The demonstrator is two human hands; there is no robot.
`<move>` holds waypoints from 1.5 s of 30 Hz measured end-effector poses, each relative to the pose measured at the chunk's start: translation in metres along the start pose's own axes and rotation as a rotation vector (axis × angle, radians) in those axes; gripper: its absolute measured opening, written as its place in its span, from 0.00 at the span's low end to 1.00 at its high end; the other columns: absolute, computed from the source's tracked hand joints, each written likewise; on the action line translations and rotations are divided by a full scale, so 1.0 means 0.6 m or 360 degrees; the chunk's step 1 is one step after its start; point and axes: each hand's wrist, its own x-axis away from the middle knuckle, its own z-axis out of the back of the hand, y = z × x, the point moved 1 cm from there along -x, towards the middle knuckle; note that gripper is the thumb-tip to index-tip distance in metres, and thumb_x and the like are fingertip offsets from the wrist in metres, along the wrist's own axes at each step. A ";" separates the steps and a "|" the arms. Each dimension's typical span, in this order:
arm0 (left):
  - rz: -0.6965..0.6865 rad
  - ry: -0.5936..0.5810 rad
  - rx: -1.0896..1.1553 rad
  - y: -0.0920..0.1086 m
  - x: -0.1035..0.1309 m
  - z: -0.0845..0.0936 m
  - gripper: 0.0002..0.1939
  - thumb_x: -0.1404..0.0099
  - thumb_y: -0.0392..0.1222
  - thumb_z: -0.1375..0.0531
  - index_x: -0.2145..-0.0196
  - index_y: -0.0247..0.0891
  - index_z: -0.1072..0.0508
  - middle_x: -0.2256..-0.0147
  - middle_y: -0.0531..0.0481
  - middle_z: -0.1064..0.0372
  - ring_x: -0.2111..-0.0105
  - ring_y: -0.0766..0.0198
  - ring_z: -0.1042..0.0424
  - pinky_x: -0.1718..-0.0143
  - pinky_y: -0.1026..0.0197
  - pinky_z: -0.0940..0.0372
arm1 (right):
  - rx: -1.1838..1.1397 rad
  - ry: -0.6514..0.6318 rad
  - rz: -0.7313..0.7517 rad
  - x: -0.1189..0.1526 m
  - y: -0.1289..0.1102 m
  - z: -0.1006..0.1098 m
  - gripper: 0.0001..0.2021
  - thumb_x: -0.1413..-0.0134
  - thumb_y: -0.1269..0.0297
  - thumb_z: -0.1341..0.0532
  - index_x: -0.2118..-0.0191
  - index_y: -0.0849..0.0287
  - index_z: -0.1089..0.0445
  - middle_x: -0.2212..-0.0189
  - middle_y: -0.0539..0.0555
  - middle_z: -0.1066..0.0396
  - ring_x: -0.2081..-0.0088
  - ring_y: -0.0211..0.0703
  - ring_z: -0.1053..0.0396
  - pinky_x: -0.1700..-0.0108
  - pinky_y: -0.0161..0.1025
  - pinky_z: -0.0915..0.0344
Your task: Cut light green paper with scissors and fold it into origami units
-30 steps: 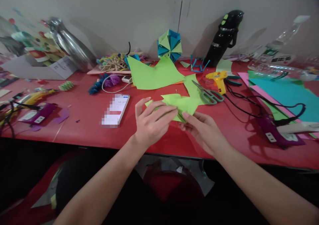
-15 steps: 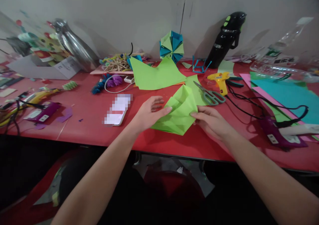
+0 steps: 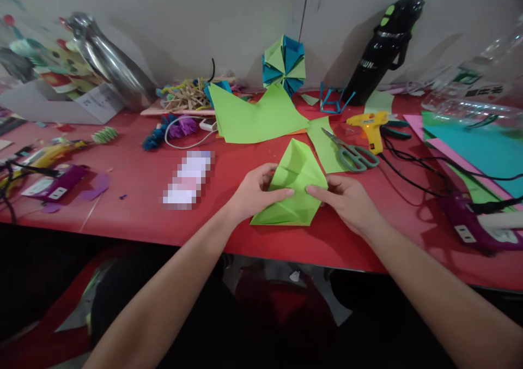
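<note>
A folded sheet of light green paper (image 3: 295, 208) is between my hands, above the front part of the red table. Its top rises to a point, and crease lines run across its face. My left hand (image 3: 261, 191) grips the left side, thumb lying on the front and fingers behind. On the right side, my right hand (image 3: 345, 199) pinches the paper with its thumb in front; the other fingers are mostly hidden behind it. Beyond the folded piece lie a larger green sheet (image 3: 257, 118), a smaller green strip (image 3: 324, 148) and grey-handled scissors (image 3: 353, 157).
A yellow glue gun (image 3: 371, 129) with a black cable lies right of the scissors. To the left is a phone (image 3: 188, 181). A black bottle (image 3: 382, 53), a steel flask (image 3: 112, 64) and a blue-green paper ball (image 3: 284, 65) stand by the wall. Purple power strips (image 3: 61, 182) lie on both sides.
My left hand has moved onto the paper and closed on its left side. The right thumb has slid further onto the front. The paper now stands more upright, and the view has shifted slightly.
</note>
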 end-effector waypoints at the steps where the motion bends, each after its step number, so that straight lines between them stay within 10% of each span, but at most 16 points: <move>1: -0.0032 0.0010 -0.0012 -0.002 0.000 -0.001 0.31 0.46 0.45 0.26 0.47 0.37 0.29 0.54 0.40 0.22 0.54 0.50 0.21 0.53 0.49 0.25 | 0.0000 0.0012 -0.0006 0.000 0.000 -0.001 0.13 0.54 0.53 0.26 0.69 0.56 0.22 0.71 0.51 0.22 0.71 0.42 0.28 0.67 0.40 0.31; 15: 0.0114 0.0100 -0.0135 0.004 0.006 0.004 0.27 0.45 0.49 0.27 0.51 0.37 0.27 0.58 0.42 0.19 0.59 0.50 0.19 0.58 0.51 0.24 | -0.0275 0.0163 0.0082 -0.010 0.018 0.004 0.12 0.49 0.55 0.28 0.62 0.55 0.23 0.64 0.53 0.23 0.61 0.46 0.24 0.54 0.47 0.26; 21: 0.0125 0.0156 -0.0145 0.004 0.008 0.000 0.23 0.43 0.50 0.28 0.53 0.39 0.25 0.59 0.44 0.19 0.59 0.51 0.19 0.59 0.52 0.23 | 0.0010 0.0455 0.0429 -0.004 0.013 -0.001 0.27 0.53 0.58 0.26 0.46 0.51 0.31 0.61 0.52 0.22 0.58 0.47 0.22 0.58 0.44 0.24; 30: 0.0092 0.0166 -0.0175 0.002 0.009 -0.004 0.23 0.43 0.50 0.28 0.53 0.39 0.25 0.61 0.46 0.19 0.60 0.51 0.19 0.60 0.53 0.23 | 0.0224 0.0656 0.0478 0.007 0.008 -0.007 0.17 0.47 0.55 0.30 0.51 0.52 0.21 0.52 0.55 0.20 0.52 0.53 0.22 0.47 0.55 0.25; 45: -0.0045 0.0100 0.0236 0.003 0.007 -0.002 0.31 0.43 0.51 0.28 0.47 0.35 0.28 0.48 0.37 0.25 0.47 0.45 0.25 0.50 0.51 0.28 | 0.0386 0.0548 0.0552 0.012 -0.004 -0.008 0.09 0.44 0.57 0.32 0.62 0.56 0.23 0.62 0.54 0.22 0.60 0.47 0.24 0.56 0.45 0.25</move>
